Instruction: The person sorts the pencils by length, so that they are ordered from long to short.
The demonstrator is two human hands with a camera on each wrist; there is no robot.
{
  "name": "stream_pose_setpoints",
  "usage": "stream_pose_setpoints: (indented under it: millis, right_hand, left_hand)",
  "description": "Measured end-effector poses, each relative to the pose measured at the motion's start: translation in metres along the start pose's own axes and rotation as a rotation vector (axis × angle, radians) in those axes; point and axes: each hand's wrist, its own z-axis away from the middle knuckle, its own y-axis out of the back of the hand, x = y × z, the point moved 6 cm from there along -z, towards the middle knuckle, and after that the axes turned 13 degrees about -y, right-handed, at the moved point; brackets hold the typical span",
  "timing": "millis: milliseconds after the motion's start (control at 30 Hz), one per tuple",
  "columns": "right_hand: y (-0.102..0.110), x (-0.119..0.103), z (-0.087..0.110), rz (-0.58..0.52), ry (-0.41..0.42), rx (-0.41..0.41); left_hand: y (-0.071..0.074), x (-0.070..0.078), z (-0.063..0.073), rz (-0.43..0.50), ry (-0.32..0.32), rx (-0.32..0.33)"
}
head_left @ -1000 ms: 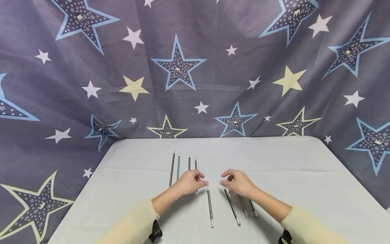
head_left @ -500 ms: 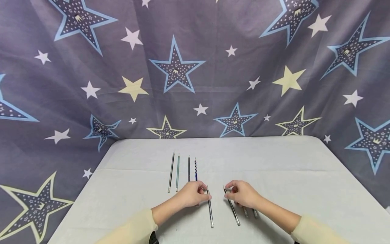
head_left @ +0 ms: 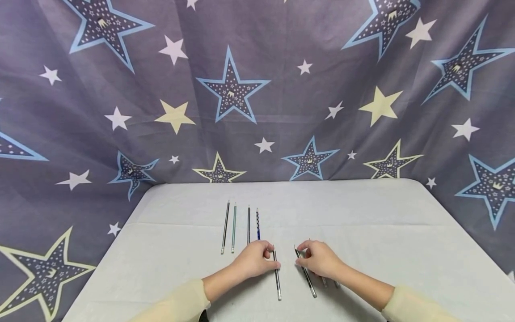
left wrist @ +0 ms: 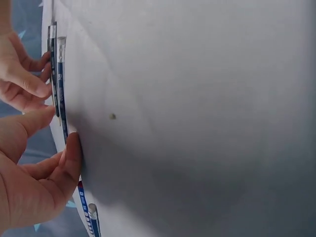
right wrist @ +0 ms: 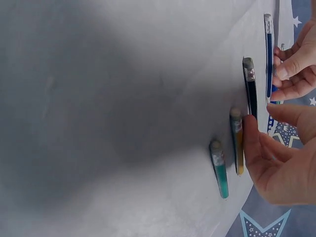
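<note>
Two dark pencils with eraser ends toward me lie on the white-covered table. Beside the left one (head_left: 277,284), my left hand (head_left: 255,259) has its thumb and index finger apart, close to the upper end. My right hand (head_left: 322,258) is likewise at the top of the slanted right pencil (head_left: 309,281), thumb and index apart. In the right wrist view, that pencil (right wrist: 251,89) runs up to the gap between thumb and fingertip. The left wrist view shows the left pencil (left wrist: 61,86) passing between the left thumb and fingers.
At the back left lie a black pencil (head_left: 225,228), a teal one (head_left: 234,228), a dark one (head_left: 248,223) and a blue patterned one (head_left: 258,223), side by side. Under the right hand are a yellow pencil (right wrist: 239,153) and a green pencil (right wrist: 220,173). A star-printed curtain (head_left: 237,134) hangs behind.
Both hands have come down toward me, from the tips of the two middle pencils to alongside their upper ends. Those pencils have hardly moved.
</note>
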Motion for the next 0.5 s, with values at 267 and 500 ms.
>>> stream_pose_setpoints:
  millis: [267,500]
  right_hand:
    - [-0.004,-0.0047,-0.0012,0.087,0.033,0.064]
    - [-0.0074,-0.0049,0.0009,0.105,0.048,0.064]
  left_hand:
    - [-0.0037,0.0045,-0.001,-0.129,-0.041,0.004]
    - [-0.0036,0.0043,0.0004,-0.118,-0.041,0.012]
